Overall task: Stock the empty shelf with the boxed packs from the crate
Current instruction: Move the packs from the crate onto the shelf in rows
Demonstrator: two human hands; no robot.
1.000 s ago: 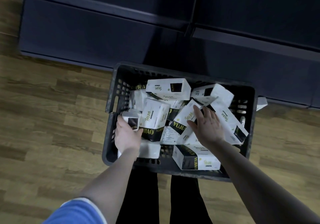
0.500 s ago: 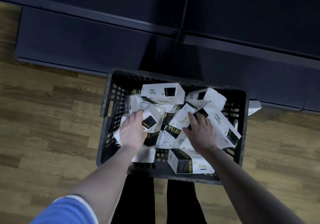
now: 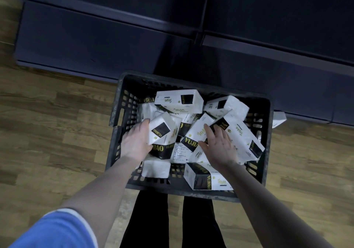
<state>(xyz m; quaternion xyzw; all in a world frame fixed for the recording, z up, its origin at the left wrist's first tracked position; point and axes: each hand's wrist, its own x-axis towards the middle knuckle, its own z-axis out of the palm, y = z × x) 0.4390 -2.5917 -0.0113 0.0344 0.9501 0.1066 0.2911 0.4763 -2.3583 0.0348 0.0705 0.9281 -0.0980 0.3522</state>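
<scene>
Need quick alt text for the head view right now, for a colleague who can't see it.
A person's left hand grips a white-and-black boxed pack in a dark slotted plastic crate of jumbled packs; the right hand rests open on another pack. The crate sits on a wood-look floor.

"YUJIAO" reads in gold capitals on the black band of the white boxed pack [image 3: 162, 131] near the dark slatted plastic crate's [image 3: 115, 113] left wall, and again on the black bands of the pack beneath it [image 3: 162, 149], the middle pack [image 3: 193, 140] and the front pack [image 3: 207, 177]. Smaller print stays illegible.
</scene>
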